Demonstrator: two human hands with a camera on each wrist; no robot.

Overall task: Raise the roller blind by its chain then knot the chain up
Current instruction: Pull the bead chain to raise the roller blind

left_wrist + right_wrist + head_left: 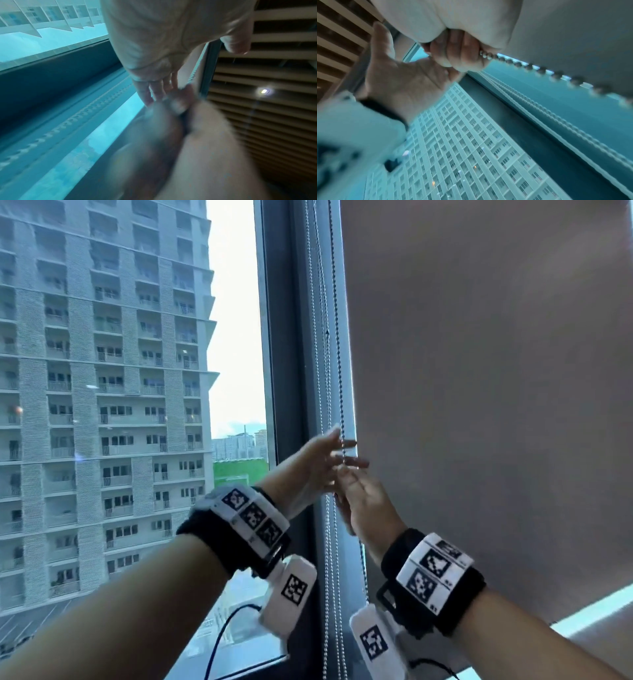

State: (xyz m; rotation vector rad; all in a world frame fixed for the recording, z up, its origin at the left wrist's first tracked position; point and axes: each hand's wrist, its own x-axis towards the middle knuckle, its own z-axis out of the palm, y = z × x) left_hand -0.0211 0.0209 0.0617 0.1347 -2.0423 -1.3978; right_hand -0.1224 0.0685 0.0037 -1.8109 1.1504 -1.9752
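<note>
The grey roller blind (pixel 486 378) hangs low over the right pane, its bottom edge at the lower right. Its dark bead chain (pixel 338 344) runs down along the blind's left edge. My right hand (pixel 350 478) is at that chain, and in the right wrist view its curled fingers (pixel 462 56) grip the bead chain (pixel 527 67). Just above it, my left hand (pixel 337 447) reaches in with straight, spread fingers at the chain; its open palm (pixel 402 79) holds nothing. The left wrist view shows the left fingers (pixel 155 92) extended over the blurred right hand.
Two lighter bead chains (pixel 320 344) hang on the dark window frame (pixel 284 371) left of the dark chain. The left pane (pixel 102 405) looks onto a tall building. Cables dangle from the wrist cameras near the sill (pixel 239 669). A slatted ceiling (pixel 274 121) is overhead.
</note>
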